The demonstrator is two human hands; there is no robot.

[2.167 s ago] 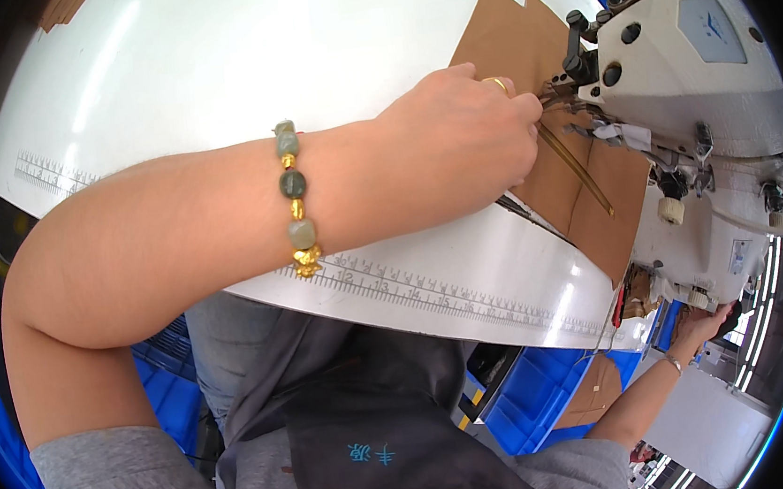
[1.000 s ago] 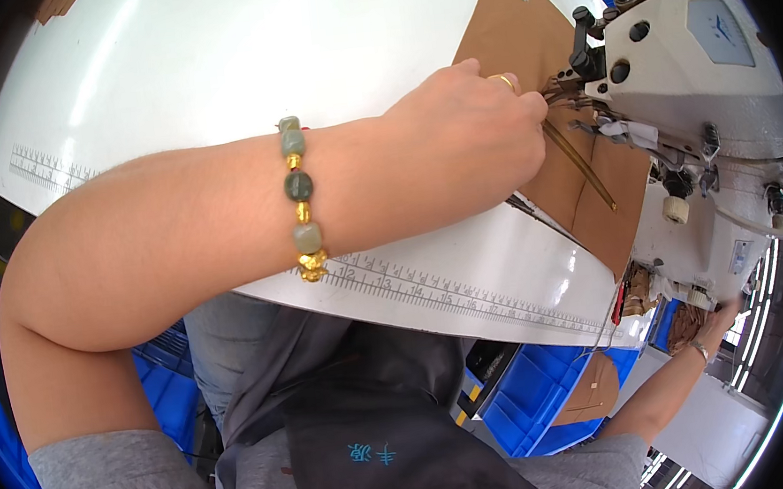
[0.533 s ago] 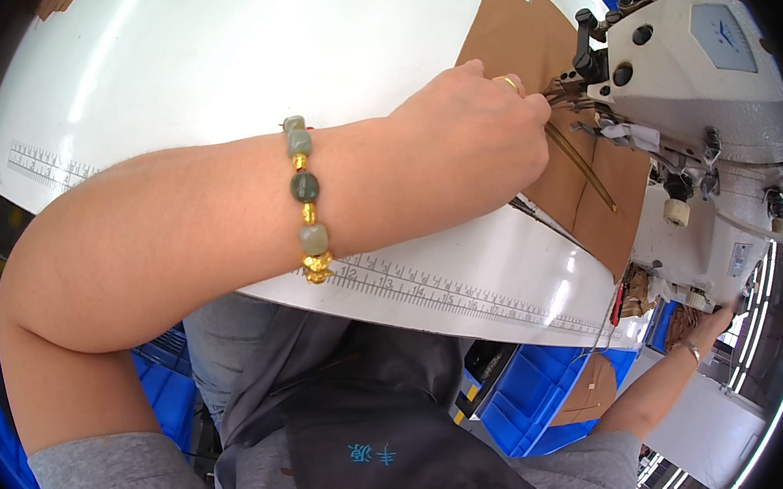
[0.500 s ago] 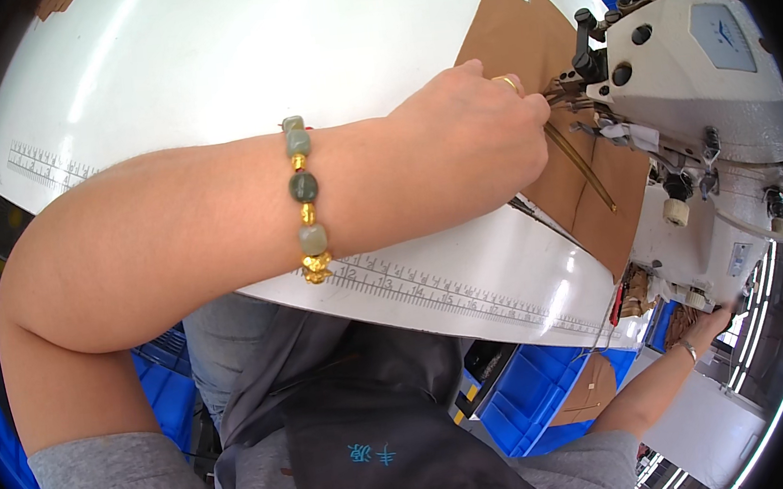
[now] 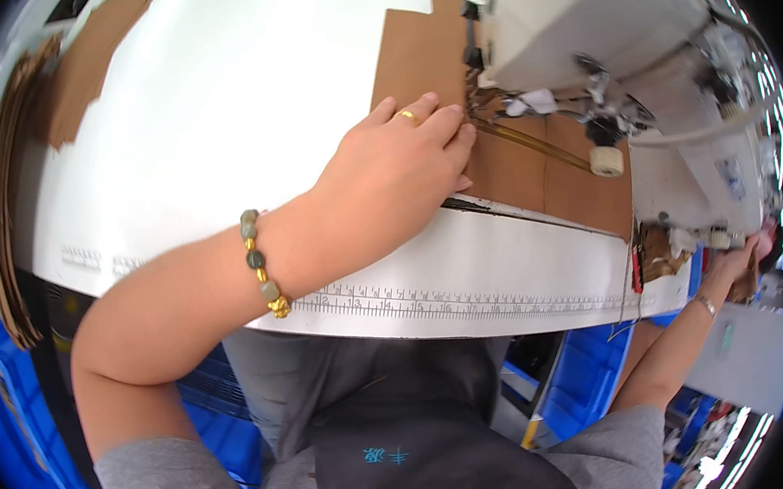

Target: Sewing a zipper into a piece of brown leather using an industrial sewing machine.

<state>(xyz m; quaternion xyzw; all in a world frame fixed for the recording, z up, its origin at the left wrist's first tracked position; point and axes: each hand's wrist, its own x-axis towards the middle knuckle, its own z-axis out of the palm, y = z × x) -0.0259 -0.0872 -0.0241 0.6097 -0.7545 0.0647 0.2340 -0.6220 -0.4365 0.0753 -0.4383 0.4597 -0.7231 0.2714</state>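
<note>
My left hand (image 5: 412,162), with a ring and a beaded bracelet, lies on the near left edge of a flat brown panel (image 5: 415,49). Its fingers are stretched out and slightly apart, close to the needle area of a white sewing machine (image 5: 614,6). From beside the fingertips a thin brass-coloured bar (image 5: 538,145) runs over the panel, partly under the machine head. Far to the right, my right hand (image 5: 741,255) reaches past the machine's lower end, near a brown piece (image 5: 746,284). Blur hides its fingers and whatever they touch.
The white table (image 5: 235,90) has a printed ruler scale (image 5: 435,308) along its near edge. Brown pieces (image 5: 100,60) lie at the far left, by a stack of brown sheets (image 5: 6,206) on edge. Blue bins (image 5: 587,367) stand below the table.
The view has shifted, bringing the brown stacks at left into sight. My left hand has gone from closed fingers by the needle to stretched fingers resting on the panel.
</note>
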